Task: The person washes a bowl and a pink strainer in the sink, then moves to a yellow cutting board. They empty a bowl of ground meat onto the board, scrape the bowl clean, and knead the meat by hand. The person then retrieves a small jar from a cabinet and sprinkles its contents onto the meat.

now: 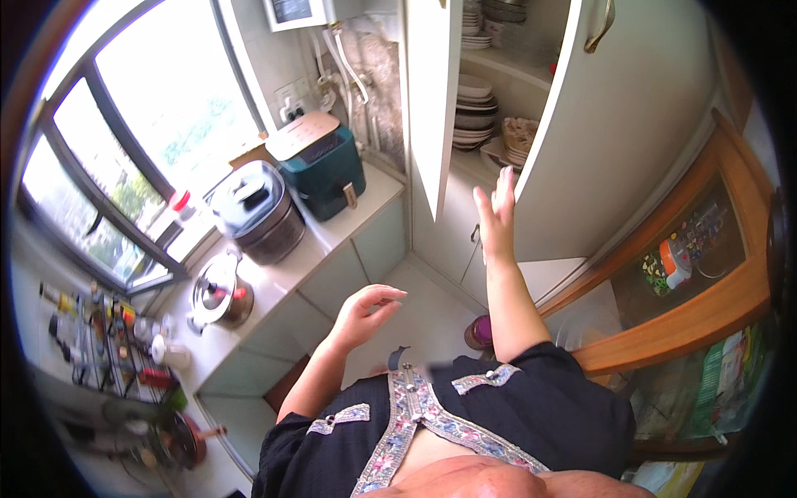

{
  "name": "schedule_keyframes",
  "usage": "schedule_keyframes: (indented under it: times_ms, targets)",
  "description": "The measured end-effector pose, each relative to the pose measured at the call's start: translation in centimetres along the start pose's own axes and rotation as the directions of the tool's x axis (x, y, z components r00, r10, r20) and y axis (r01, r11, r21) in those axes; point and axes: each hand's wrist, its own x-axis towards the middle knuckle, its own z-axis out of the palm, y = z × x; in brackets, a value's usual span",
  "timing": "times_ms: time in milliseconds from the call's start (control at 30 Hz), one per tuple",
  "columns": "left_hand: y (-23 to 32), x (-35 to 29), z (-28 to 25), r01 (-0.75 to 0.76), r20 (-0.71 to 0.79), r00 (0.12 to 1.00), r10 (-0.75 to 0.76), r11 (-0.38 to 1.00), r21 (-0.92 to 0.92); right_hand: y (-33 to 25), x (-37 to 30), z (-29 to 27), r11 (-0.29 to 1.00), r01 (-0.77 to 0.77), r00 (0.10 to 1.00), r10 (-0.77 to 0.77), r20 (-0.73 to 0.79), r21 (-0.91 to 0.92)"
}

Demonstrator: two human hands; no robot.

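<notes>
My right hand (pixel 496 222) is raised in front of an open white cupboard, fingers stretched out and nothing held. Its fingertips overlap the edge of the right cupboard door (pixel 631 124); whether they touch it I cannot tell. Behind it, a stack of bowls (pixel 475 116) stands on the cupboard shelf, with patterned plates (pixel 520 137) to its right. The left cupboard door (pixel 430 100) also stands ajar. Over the floor my left hand (pixel 365 317) hangs with loosely bent fingers, thumb apart from them, holding nothing.
Along the left counter (pixel 311 266) stand a green lidded bin-shaped appliance (pixel 336 178), a large dark lidded pot (pixel 270 220) and a steel pot (pixel 224 290). A spice rack (pixel 112 340) is beyond. At right, a wood-framed glass door (pixel 664 340) stands close to my arm.
</notes>
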Motion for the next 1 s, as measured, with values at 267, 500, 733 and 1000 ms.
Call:
schedule_keyframes:
  times_ms: [267,500,733,1000]
  targets:
    - [0.5,17.6,-1.6,-0.380,0.363,0.859,0.362,0.925,-0.022,-3.3,-5.7,-0.6,0.975,0.120,0.992,-0.123,-0.001,-0.187]
    - [2.0,26.9,-0.6,-0.536,0.520,0.655,0.548,0.822,-0.192,-5.0,-8.3,-0.2,0.940,0.064,0.954,-0.157,-0.256,-0.335]
    - [2.3,31.5,0.7,-0.576,0.392,0.706,0.590,0.800,-0.166,-5.1,-8.6,0.4,0.902,0.041,0.837,-0.266,-0.478,-0.430]
    - [1.7,29.9,1.5,-0.716,0.113,0.691,0.714,0.697,-0.021,-3.8,-8.3,0.7,0.870,0.006,0.732,-0.340,-0.590,-0.493]
